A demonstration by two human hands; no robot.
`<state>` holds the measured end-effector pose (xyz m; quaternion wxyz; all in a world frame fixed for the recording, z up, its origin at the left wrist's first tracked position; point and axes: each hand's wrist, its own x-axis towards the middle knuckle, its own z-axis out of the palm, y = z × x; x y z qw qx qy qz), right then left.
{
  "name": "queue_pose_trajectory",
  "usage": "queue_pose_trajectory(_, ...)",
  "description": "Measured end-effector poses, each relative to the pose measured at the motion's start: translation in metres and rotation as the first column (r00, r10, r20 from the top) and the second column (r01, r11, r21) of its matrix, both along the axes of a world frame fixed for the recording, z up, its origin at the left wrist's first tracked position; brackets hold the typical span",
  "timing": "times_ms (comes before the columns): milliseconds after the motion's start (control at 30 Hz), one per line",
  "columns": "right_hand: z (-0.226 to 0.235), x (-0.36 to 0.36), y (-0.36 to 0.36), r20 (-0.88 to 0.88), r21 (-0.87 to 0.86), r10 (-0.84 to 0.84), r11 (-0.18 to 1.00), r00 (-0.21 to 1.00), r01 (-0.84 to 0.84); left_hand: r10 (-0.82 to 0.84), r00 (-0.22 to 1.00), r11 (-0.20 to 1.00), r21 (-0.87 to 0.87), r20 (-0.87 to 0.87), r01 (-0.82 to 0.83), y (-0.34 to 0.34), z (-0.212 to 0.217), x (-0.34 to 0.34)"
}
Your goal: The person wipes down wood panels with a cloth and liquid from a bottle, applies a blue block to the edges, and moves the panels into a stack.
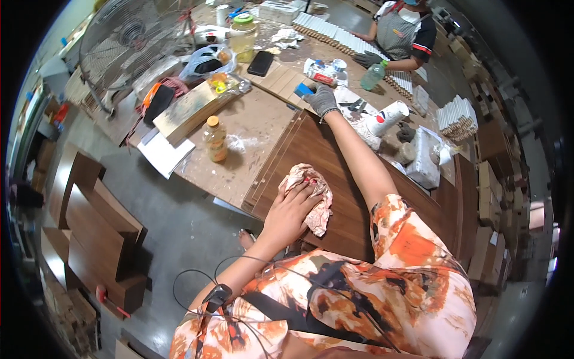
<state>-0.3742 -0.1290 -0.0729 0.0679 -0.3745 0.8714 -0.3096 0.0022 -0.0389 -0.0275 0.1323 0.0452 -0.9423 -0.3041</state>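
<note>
On the far left, dark brown wooden boxes (98, 239) stand on the floor below the worktop (251, 128). A large metal fan (128, 42) sits at the worktop's far left corner, and nearer the edge stands a small bottle of amber liquid (215, 139) beside a long pale wooden block (191, 109). The left hand (291, 209) lies flat, fingers spread, pressing a crumpled pinkish cloth (314, 200) onto the top of a stack of dark brown panels (317, 149) that rests on the worktop. The right hand (323, 99), in a grey glove, reaches far forward past the panels; its fingers curl down beside a small blue object (303, 89), though whether they grip it I cannot tell. Just right of that arm lies a tipped white cup (385, 118). At the far right end, another person in a grey apron (397, 33) holds a green bottle (373, 76).
</note>
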Motion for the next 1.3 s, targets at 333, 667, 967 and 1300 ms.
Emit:
queue_pose_trajectory(333, -0.011, -0.080, 0.144, -0.170, 0.347, -0.365, 0.847, 0.915, 0.402, -0.064, 0.996, 0.997, -0.040, 0.063, 0.067, 0.001, 0.008, -0.009)
queue_pose_trajectory(667, 0.015, -0.017, 0.167, -0.188, 0.096, -0.065, 0.992, 0.980, 0.084, -0.061, 0.998, 0.994, 0.088, 0.035, 0.058, -0.006, 0.024, -0.009)
queue_pose_trajectory(967, 0.045, 0.252, 0.199, -0.130, 0.412, 0.471, 0.826, 0.873, -0.384, 0.316, 0.930, 0.785, 0.603, -0.189, -0.145, -0.028, -0.010, -0.001)
queue_pose_trajectory(1300, 0.039, 0.233, 0.196, -0.179, 0.257, 0.501, 0.855, 0.847, -0.451, 0.073, 0.994, 0.996, 0.044, 0.084, -0.077, -0.035, 0.021, 0.034)
